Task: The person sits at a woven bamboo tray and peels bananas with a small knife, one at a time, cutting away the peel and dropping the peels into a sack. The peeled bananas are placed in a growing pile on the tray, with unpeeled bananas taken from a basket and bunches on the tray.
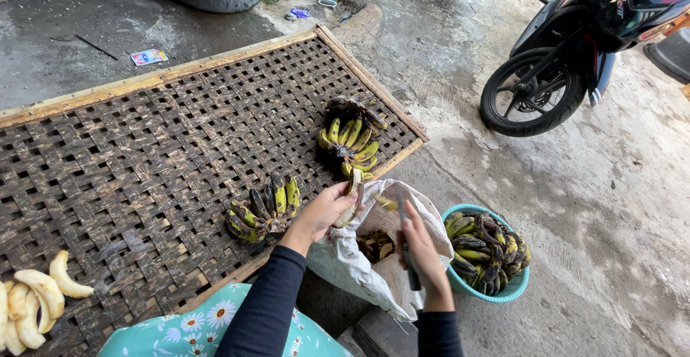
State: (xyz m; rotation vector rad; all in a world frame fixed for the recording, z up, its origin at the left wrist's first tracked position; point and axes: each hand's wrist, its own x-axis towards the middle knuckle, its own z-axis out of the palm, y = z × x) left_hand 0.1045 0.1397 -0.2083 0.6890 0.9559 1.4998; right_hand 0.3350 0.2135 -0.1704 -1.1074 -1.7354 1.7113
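Left hand (322, 213): grip clenched on a partly peeled, black-spotted yellow banana (352, 197), held over the open white plastic sack (352, 263). Right hand (420, 253): grip closed around a dark-handled knife (408, 256), blade toward the banana. Two bunches of blackened bananas (264, 207) lie on the woven bamboo drying rack (144, 149); peeled pale bananas (32, 303) sit at its near-left corner. Teal plastic basin of bananas (487, 253) stands just beside the sack.

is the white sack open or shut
Open: the sack mouth gapes between the left hand and right hand, with peels visible inside.
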